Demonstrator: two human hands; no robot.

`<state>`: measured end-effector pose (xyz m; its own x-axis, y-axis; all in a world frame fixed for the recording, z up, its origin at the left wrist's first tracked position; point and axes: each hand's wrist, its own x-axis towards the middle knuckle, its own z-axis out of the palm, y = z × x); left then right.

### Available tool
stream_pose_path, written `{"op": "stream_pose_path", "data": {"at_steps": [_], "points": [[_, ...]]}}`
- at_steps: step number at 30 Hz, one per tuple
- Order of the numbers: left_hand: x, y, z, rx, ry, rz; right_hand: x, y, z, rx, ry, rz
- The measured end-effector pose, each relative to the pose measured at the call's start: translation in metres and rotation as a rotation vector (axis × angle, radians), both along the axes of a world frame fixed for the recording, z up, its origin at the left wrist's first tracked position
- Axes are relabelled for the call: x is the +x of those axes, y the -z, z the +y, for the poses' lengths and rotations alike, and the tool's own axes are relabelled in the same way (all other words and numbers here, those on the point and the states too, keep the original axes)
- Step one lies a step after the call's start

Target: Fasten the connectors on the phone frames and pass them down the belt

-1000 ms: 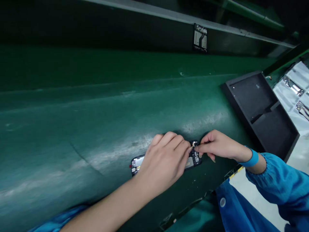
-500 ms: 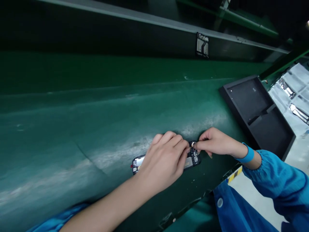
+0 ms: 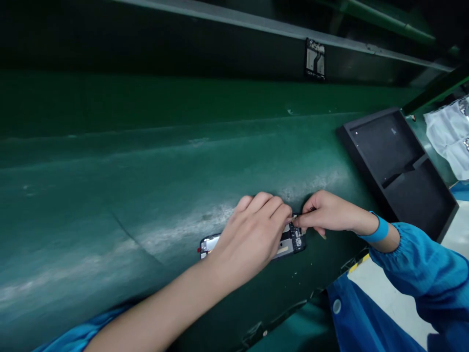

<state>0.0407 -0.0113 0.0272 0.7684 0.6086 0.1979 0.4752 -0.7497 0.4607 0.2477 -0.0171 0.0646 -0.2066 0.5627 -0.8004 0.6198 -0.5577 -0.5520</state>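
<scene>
An opened phone [image 3: 289, 247] with bare inner parts lies flat on the green mat, its far end to the left partly hidden under my left forearm and hand. My left hand [image 3: 254, 227] arches over the middle of the phone, fingers curled and fingertips closed near its upper right corner. At that same corner my right hand [image 3: 320, 212], with a blue band [image 3: 377, 229] on its wrist, pinches with thumb and forefinger. A tiny part shows at the fingertips, too small to name.
A black divided tray [image 3: 399, 142] stands on the right of the green mat [image 3: 146, 171]. Another opened phone [image 3: 315, 59] leans against the dark back panel. White sheeting [image 3: 445, 132] with metallic parts lies at far right. The bench's front edge runs below my hands.
The view has shifted slightly, so the tray and the leaning phone appear farther right. My left fingertips have moved a little closer to the right hand's pinch; the phone stays in place.
</scene>
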Motion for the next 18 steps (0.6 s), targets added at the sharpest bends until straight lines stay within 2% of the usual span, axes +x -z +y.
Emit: {"op": "stream_pose_path", "data": {"at_steps": [6,18], "points": [[-0.0059,0.0017,0.0018,-0.086,0.055,-0.021,0.0005,-0.0008,0.0003,0.004,-0.002,0.005],[0.001,0.0086,0.0007,0.066,0.032,-0.026,-0.0037,-0.0019,-0.0009,-0.001,0.003,-0.052]]}}
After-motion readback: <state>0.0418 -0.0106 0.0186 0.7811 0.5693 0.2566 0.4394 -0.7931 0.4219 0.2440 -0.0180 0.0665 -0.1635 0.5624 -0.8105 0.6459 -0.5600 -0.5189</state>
